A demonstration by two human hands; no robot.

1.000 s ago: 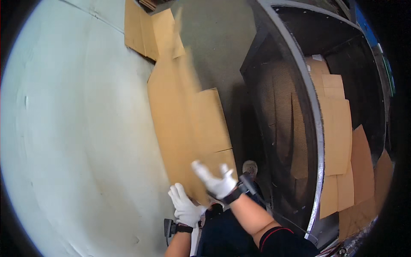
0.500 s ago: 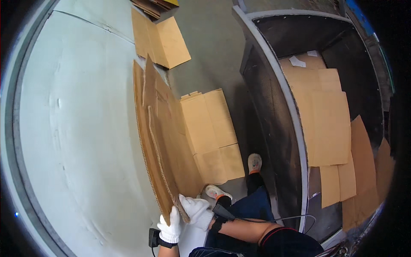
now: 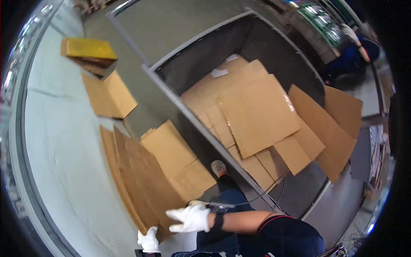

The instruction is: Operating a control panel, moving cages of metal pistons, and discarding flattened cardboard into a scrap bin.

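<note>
So the big metal bin (image 3: 274, 55) already has a decent pile of flattened cardboard sheets (image 3: 257, 111) lying in it, a few sticking up over the far rim, so I'd say a good chunk of the clearing is done. What's left: a stack of cardboard panels (image 3: 141, 180) standing on edge on the floor, just outside the bin, plus some flat boxes (image 3: 175, 158) and another piece (image 3: 109, 96) further off. The left hand (image 3: 150, 240), white glove, grips the bottom corner of that standing stack; the right hand (image 3: 190, 217) is spread open, fingers splayed, just beside its edge. The left hand is half cut off at the bottom, so its fingers are hard to read.
</note>
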